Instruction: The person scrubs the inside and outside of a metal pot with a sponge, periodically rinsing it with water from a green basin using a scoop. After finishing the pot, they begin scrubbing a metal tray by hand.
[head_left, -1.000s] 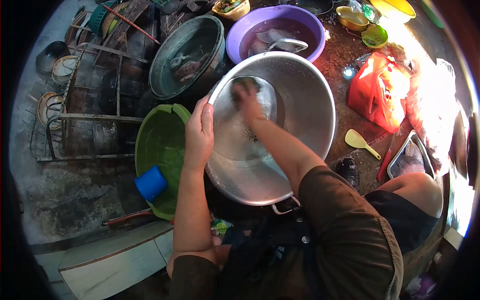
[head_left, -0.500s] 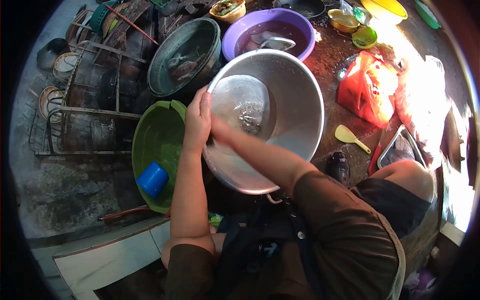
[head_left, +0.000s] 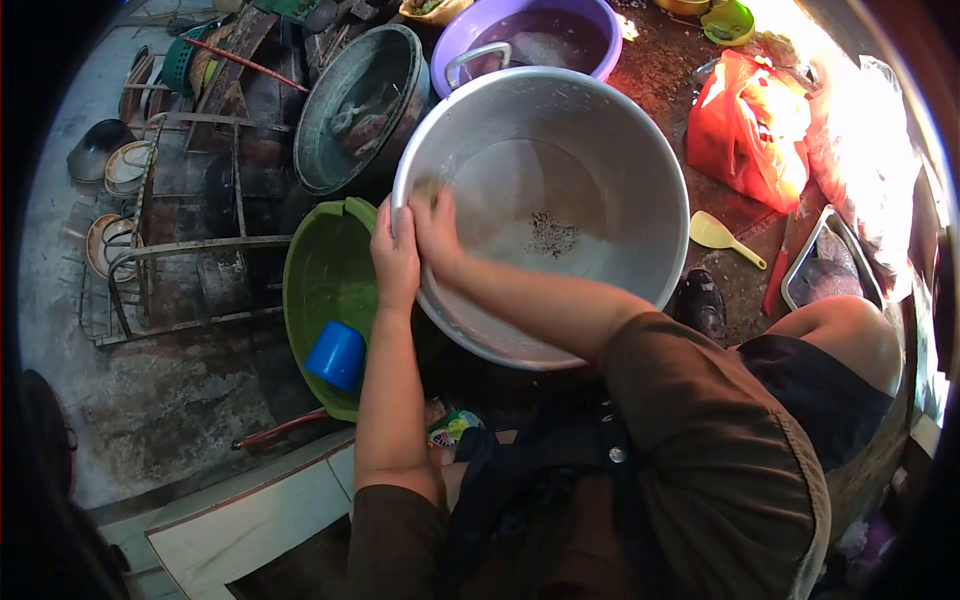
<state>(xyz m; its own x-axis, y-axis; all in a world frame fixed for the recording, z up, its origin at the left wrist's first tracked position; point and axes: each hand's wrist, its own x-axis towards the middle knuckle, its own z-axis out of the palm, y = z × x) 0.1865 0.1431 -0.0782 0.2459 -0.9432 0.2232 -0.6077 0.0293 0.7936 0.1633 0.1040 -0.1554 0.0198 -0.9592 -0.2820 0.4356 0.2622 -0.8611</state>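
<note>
A large aluminium pot (head_left: pixel 630 140) stands tilted toward me, with dark specks and some water at its bottom. My left hand (head_left: pixel 396 255) grips its left rim, fingers on the outside. Inside, against the left wall, my right hand (head_left: pixel 437 230) is closed on a small olive-green pad (head_left: pixel 430 188), blurred by motion. The pot's loop handle (head_left: pixel 476 62) shows at the far rim. Just left of my left hand is a green basin (head_left: pixel 310 270) holding a blue dipper (head_left: pixel 336 356).
Behind the pot stand a dark basin (head_left: pixel 310 150) and a purple basin (head_left: pixel 608 45), both with water. To the right lie a red plastic bag (head_left: pixel 745 140), a pale yellow scoop (head_left: pixel 712 230), a red-handled knife (head_left: pixel 775 280) and a metal tray (head_left: pixel 875 285). A metal rack (head_left: pixel 200 245) is at left.
The pot has turned counterclockwise, its far handle shifting left, and its inside faces up more. My right hand has moved up along the inner wall. The whole view has shifted slightly.
</note>
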